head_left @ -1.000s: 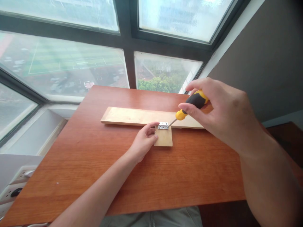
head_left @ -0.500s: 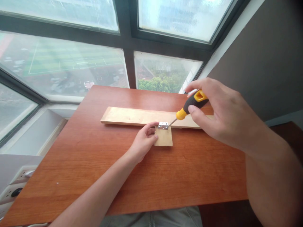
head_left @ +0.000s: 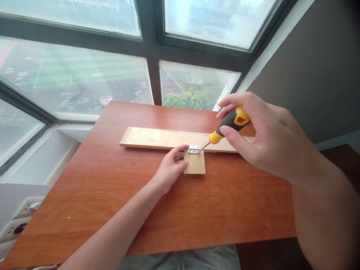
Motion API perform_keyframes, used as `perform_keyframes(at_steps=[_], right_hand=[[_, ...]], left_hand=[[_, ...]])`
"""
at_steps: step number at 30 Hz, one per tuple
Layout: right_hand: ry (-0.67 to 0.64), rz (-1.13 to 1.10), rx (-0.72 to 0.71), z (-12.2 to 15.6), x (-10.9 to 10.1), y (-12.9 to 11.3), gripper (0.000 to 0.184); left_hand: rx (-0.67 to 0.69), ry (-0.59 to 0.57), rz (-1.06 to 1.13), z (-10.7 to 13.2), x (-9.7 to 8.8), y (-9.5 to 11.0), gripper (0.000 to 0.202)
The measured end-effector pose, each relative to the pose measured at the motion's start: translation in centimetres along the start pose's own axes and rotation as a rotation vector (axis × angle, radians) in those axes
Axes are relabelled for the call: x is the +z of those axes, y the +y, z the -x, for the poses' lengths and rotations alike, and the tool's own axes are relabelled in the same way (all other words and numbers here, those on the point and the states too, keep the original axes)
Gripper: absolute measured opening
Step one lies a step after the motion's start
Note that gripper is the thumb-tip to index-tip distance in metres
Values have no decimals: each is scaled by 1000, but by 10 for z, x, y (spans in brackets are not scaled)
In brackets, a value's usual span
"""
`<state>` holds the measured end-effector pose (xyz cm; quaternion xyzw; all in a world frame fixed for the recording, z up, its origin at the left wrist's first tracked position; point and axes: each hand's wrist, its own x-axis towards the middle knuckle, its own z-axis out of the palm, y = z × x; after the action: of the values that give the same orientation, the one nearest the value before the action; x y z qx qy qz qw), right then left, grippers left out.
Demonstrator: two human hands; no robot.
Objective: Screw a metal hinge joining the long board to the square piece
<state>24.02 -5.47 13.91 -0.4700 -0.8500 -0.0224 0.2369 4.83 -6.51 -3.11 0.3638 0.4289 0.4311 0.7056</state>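
Note:
My right hand (head_left: pixel 261 135) grips the black and yellow handle of a screwdriver (head_left: pixel 228 124), which slants down to the left. Its tip meets the right end of a small silver hinge (head_left: pixel 194 149). That hinge lies across the far edge of a small square wooden board (head_left: pixel 194 164). With thumb and fingers, my left hand (head_left: pixel 173 167) holds the small board by its left side, one fingertip reaching the hinge. Just behind, a long pale wooden plank (head_left: pixel 157 138) lies across the table; its right part is hidden by my right hand.
Everything lies on a reddish-brown wooden table (head_left: pixel 112 195). Dark-framed windows (head_left: pixel 153 52) rise behind its far edge, and a grey wall (head_left: pixel 312 75) stands at the right. Power sockets (head_left: pixel 19 227) sit low on the left.
The screwdriver handle has turned a little in my right hand, and the fingers have shifted slightly with it. My left hand and the board stay in place.

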Motion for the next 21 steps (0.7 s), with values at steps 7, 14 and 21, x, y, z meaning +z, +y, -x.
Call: perform_keyframes(at_steps=[7,14,21], right_hand=[[5,79,55,-2,-1,4,32],[-65,25,46,0,-5,-3,39],[-71,2,10,-2,-4,-4,36]], left_hand=[[7,5,6,1,0,0,56],[2,-7,16,2,0,1,59],[6,-2,9,1,-1,-1,58]])
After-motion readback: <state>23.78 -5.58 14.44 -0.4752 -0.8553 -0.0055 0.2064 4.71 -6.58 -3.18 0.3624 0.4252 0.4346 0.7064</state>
